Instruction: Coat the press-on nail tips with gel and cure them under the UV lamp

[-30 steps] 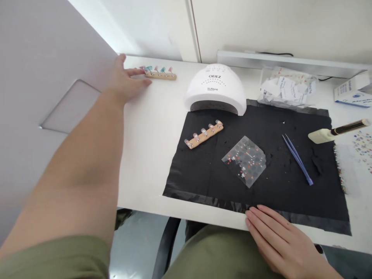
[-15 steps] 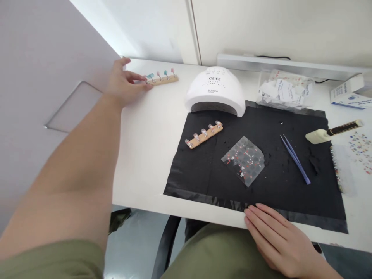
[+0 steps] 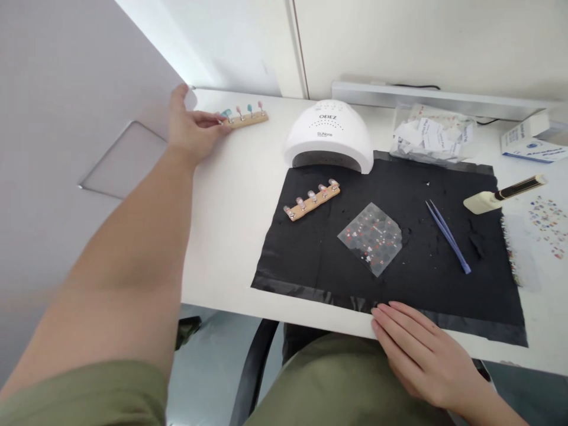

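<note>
At the back left of the table, my left hand (image 3: 193,127) pinches the left end of a wooden nail tip stand (image 3: 248,120) with thumb and finger. Pink and blue nail tips stand upright on its metal posts; the gripped end is hidden. My right hand (image 3: 421,349) lies with fingers stretched over the table's front edge, touching the black mat (image 3: 310,260) and holding nothing. A second nail tip stand (image 3: 313,203), with several clear-and-pink tips, rests on the mat. To its right lies a transparent sticker sheet (image 3: 373,239) with red and white designs.
A white nail lamp (image 3: 328,136) stands behind the mat. Blue tweezers (image 3: 448,236) and a cream bottle with a black-gold cap (image 3: 483,202) lie at right. A bag of packets (image 3: 432,136), a white box (image 3: 535,139) and scattered small gems (image 3: 550,225) are farther out. A grey panel (image 3: 66,77) borders the left.
The view has shifted slightly. My left hand stays at the far stand's left end, which sits a little farther left in the picture. My right hand stays on the table edge.
</note>
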`<act>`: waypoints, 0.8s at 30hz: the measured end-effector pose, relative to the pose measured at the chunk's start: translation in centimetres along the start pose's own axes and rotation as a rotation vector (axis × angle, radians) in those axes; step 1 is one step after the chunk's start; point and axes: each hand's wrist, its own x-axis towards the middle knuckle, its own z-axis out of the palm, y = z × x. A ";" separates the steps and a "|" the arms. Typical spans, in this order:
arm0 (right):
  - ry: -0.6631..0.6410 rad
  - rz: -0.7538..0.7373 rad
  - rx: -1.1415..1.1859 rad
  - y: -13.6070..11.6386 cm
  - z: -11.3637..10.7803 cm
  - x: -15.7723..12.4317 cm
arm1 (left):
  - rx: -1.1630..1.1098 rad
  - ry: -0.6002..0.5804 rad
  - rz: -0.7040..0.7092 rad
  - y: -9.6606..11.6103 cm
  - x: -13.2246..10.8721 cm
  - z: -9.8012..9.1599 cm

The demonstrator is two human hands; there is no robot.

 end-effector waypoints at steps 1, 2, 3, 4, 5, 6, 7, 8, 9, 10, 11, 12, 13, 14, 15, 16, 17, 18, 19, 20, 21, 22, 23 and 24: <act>0.000 0.014 0.000 0.0 0.0 0.0 | -0.009 0.017 0.004 0.1 -0.2 -0.2; 0.003 0.033 0.002 0.0 0.0 0.1 | -0.012 0.029 0.004 0.2 -0.3 -0.3; 0.007 0.061 0.004 0.0 -0.1 0.2 | -0.012 0.041 0.002 0.4 -0.3 -0.4; 0.014 0.097 0.007 0.0 -0.2 0.4 | -0.009 0.054 -0.009 0.6 -0.2 -0.4; 0.022 0.142 0.009 0.0 -0.3 0.7 | -0.006 0.069 -0.028 0.9 -0.2 -0.4; 0.028 0.186 0.009 0.0 -0.4 1.0 | -0.013 0.093 -0.052 1.2 -0.2 -0.4; 0.034 0.228 0.008 0.0 -0.5 1.3 | -0.022 0.119 -0.083 1.5 -0.3 -0.3; 0.040 0.262 -0.001 0.0 -0.6 1.7 | -0.042 0.150 -0.096 1.8 -0.5 -0.3; 0.032 0.273 -0.010 0.0 -0.6 2.1 | -0.076 0.157 -0.067 2.1 -0.9 -0.2; 0.020 0.272 -0.023 0.0 -0.7 2.6 | -0.106 0.157 -0.027 2.3 -1.4 -0.3; -0.005 0.270 -0.034 0.1 -0.7 3.0 | -0.121 0.164 0.008 2.5 -2.1 -0.3; -0.027 0.270 -0.038 0.1 -0.6 3.5 | -0.134 0.162 0.062 2.7 -2.9 -0.4; -0.049 0.281 -0.036 0.2 -0.4 3.9 | -0.151 0.164 0.147 2.8 -3.8 -0.6; -0.067 0.288 -0.031 0.3 -0.2 4.3 | -0.173 0.189 0.199 3.0 -4.8 -0.8; -0.094 0.302 -0.027 0.3 0.1 4.7 | -0.204 0.213 0.241 3.1 -5.8 -1.1; -0.112 0.335 -0.032 0.5 0.4 5.0 | -0.234 0.211 0.262 3.2 -6.9 -1.4; -0.127 0.393 -0.048 0.6 0.8 5.2 | -0.259 0.217 0.271 3.3 -7.9 -1.8; -0.123 0.422 -0.059 0.7 1.2 5.4 | -0.285 0.220 0.287 3.3 -9.0 -2.1; -0.122 0.451 -0.061 0.8 1.5 5.4 | -0.306 0.211 0.324 3.3 -10.0 -2.5; -0.115 0.477 -0.061 1.0 1.7 5.4 | -0.311 0.162 0.379 3.3 -11.1 -3.0; -0.110 0.495 -0.060 1.2 1.9 5.3 | -0.311 0.145 0.430 3.2 -12.1 -3.4; -0.107 0.514 -0.060 1.3 2.0 5.2 | -0.299 0.130 0.473 3.2 -13.2 -3.7; -0.106 0.531 -0.063 1.5 2.0 5.0 | -0.285 0.154 0.520 3.2 -14.3 -4.1; -0.106 0.548 -0.069 1.7 1.8 4.8 | -0.249 0.149 0.535 3.3 -15.4 -4.4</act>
